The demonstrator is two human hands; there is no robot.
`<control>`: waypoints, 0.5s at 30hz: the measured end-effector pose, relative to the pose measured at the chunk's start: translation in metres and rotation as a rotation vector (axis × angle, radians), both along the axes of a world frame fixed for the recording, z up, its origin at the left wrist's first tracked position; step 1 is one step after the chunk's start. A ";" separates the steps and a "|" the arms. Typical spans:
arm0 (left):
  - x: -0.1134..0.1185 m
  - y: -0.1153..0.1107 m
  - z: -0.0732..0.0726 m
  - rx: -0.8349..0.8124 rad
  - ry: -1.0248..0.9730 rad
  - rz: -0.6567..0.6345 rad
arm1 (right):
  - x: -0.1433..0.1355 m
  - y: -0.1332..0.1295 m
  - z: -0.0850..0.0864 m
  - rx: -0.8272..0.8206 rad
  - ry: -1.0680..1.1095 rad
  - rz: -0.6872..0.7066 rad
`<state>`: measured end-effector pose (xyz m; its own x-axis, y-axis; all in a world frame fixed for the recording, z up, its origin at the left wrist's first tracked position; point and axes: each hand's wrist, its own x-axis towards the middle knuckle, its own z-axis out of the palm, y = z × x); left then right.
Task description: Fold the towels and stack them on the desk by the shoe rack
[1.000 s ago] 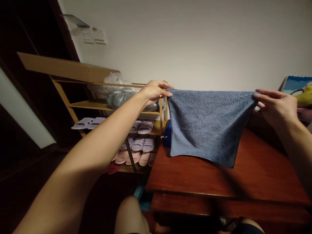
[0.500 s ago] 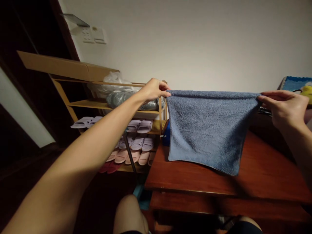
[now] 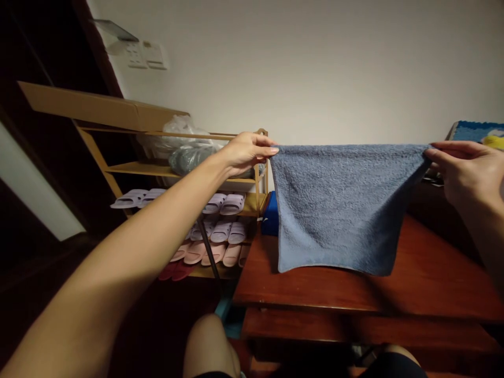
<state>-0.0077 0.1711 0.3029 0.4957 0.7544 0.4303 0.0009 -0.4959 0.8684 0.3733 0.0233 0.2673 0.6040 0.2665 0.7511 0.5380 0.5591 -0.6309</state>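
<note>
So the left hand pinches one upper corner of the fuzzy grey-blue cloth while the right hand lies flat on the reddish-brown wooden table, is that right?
Not quite. The head view shows the right hand raised above the reddish-brown wooden table, pinching the opposite upper corner of the fuzzy grey-blue cloth. The left hand does pinch the other one.

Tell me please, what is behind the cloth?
Behind the cloth, the wall shows above, the table shows around its lower part, and a blue object juts out past its left edge. The rest of that object, and anything else directly behind, is covered.
</note>
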 end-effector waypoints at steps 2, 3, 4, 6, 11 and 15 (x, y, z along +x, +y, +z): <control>0.000 0.004 -0.001 0.095 0.037 0.081 | -0.002 -0.001 0.000 -0.012 -0.027 -0.005; 0.000 0.006 -0.001 0.157 0.062 0.119 | -0.003 -0.002 0.000 -0.018 -0.041 -0.008; 0.001 0.008 -0.002 0.225 0.091 0.154 | -0.004 -0.002 0.001 -0.021 -0.054 -0.014; 0.000 0.010 -0.002 0.366 0.148 0.223 | -0.004 -0.002 0.001 -0.038 -0.071 -0.026; -0.003 0.010 -0.004 0.599 0.216 0.309 | -0.006 -0.003 0.000 -0.121 -0.085 -0.062; -0.009 0.010 -0.005 0.664 0.199 0.324 | -0.010 -0.006 -0.002 -0.181 -0.162 -0.146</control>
